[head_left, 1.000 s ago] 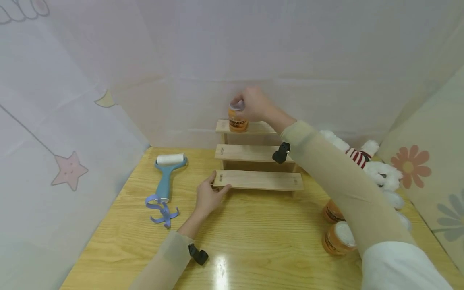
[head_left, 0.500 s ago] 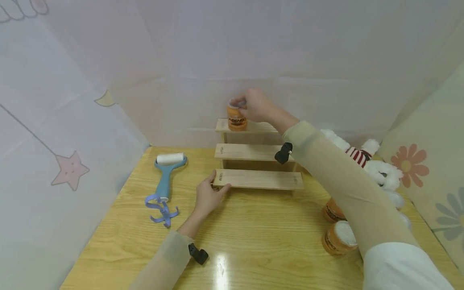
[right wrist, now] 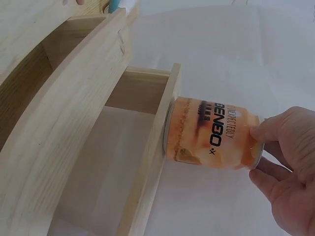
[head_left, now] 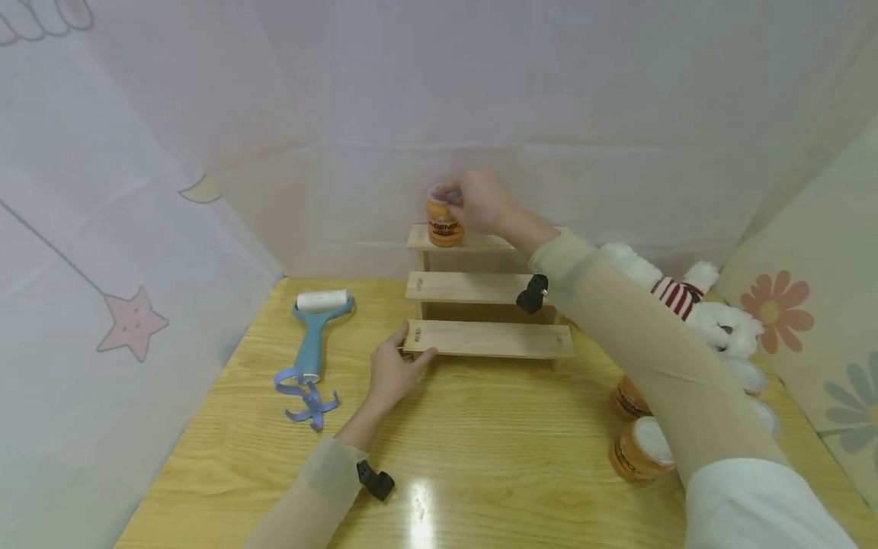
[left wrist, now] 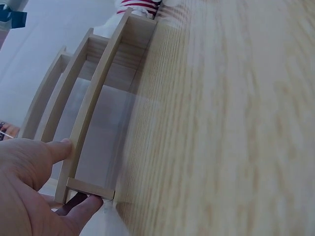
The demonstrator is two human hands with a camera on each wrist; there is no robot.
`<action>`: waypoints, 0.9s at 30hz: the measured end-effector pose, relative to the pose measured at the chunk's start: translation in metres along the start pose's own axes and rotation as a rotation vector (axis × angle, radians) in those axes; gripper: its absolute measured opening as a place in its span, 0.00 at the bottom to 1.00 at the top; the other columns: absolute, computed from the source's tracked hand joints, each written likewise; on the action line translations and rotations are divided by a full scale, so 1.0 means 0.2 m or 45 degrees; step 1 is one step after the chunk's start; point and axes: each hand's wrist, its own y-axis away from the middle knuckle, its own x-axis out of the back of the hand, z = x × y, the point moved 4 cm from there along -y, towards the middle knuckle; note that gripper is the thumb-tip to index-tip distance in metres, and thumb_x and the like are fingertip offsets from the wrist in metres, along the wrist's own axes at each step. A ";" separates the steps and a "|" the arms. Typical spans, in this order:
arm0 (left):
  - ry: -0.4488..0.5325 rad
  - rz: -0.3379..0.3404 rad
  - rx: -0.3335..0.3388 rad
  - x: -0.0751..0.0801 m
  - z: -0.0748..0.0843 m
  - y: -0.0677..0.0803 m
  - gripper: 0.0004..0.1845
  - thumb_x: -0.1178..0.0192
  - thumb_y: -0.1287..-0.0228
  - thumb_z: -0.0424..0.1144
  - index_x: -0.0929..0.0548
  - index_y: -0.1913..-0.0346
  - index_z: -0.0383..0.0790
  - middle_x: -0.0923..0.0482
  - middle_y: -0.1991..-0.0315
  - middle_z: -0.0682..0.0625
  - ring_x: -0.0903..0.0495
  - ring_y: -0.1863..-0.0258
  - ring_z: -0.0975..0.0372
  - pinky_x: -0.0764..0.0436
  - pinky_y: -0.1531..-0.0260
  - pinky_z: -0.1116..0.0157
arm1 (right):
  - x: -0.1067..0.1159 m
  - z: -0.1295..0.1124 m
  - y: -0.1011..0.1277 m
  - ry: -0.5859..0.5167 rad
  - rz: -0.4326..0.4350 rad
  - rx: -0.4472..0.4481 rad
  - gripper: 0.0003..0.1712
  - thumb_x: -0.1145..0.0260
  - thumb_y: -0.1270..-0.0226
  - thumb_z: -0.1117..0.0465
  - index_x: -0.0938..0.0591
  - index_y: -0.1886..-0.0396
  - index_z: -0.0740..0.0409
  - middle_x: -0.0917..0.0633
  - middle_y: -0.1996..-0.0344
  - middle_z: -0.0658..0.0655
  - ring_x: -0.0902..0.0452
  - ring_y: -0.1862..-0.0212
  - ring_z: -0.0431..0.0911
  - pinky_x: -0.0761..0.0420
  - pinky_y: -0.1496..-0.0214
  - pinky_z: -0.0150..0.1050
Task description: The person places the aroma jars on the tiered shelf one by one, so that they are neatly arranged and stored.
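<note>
The right hand [head_left: 483, 200] grips the top of an orange can [head_left: 443, 221] on the top shelf [head_left: 480, 242]. Its label reads "BENBO". The left hand [head_left: 392, 371] pinches the bottom shelf [head_left: 490, 340].

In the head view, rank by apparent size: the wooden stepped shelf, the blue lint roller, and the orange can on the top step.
1. Wooden stepped shelf, clearly largest.
2. Lint roller.
3. Orange can, smallest; it stands farthest from the camera and the right hand covers its top, so the gap is uncertain.
</note>
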 end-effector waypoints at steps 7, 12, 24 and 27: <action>0.008 -0.016 0.006 0.00 0.00 -0.01 0.46 0.25 0.32 0.48 0.34 0.21 0.28 0.25 0.27 0.32 0.11 0.46 0.47 0.09 0.50 0.54 | 0.08 -0.01 0.06 -0.012 -0.016 0.026 0.24 0.41 0.24 0.68 0.16 0.32 0.59 0.16 0.32 0.60 0.21 0.66 0.50 0.20 0.57 0.43; 0.013 -0.026 0.003 -0.02 0.01 -0.02 0.46 0.25 0.31 0.48 0.35 0.20 0.29 0.26 0.27 0.30 0.11 0.46 0.45 0.09 0.48 0.53 | 0.23 0.01 0.17 0.022 -0.021 0.026 0.22 0.40 0.23 0.66 0.17 0.33 0.61 0.18 0.29 0.62 0.28 0.23 0.58 0.26 0.22 0.55; -0.025 -0.070 0.084 0.00 -0.02 -0.08 0.47 0.30 0.28 0.54 0.40 0.16 0.37 0.24 0.33 0.29 0.12 0.50 0.45 0.10 0.50 0.50 | 0.50 0.20 0.60 0.070 0.027 0.034 0.19 0.35 0.26 0.67 0.13 0.39 0.63 0.13 0.40 0.65 0.19 0.36 0.61 0.15 0.35 0.58; -0.042 -0.083 0.085 0.01 -0.02 -0.08 0.47 0.34 0.25 0.56 0.42 0.15 0.37 0.25 0.32 0.29 0.14 0.45 0.42 0.13 0.46 0.45 | 0.51 0.27 0.73 0.086 -0.012 0.001 0.19 0.34 0.26 0.68 0.13 0.39 0.65 0.12 0.42 0.66 0.18 0.39 0.62 0.14 0.37 0.59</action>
